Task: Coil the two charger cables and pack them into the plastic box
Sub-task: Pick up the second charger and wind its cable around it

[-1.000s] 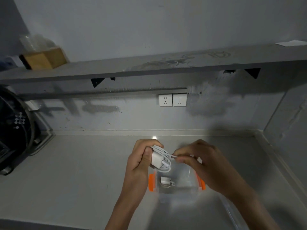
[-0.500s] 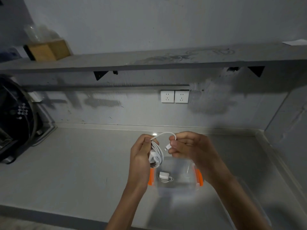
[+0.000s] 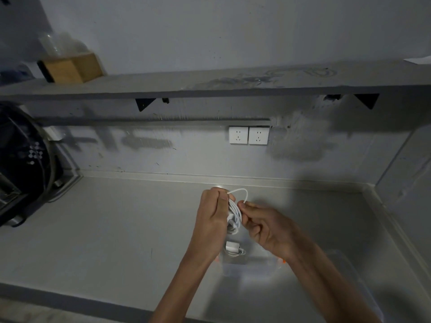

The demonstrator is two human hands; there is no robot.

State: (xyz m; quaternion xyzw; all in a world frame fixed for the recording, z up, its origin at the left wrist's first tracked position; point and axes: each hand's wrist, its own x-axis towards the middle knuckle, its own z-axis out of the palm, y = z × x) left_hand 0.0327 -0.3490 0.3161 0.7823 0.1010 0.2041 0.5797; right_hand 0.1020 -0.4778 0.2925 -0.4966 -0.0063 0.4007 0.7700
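I count two bare hands, the left hand and the right hand, both on one coiled charger cable. A second charger cable lies in the single plastic box, near and central, making two chargers in all. The box has two orange latches: the right latch and the left latch, which barely shows. On the far wall I make out two white sockets, the left socket and the right socket. One shelf has two black brackets, the left bracket and the right bracket. One wooden block sits far left.
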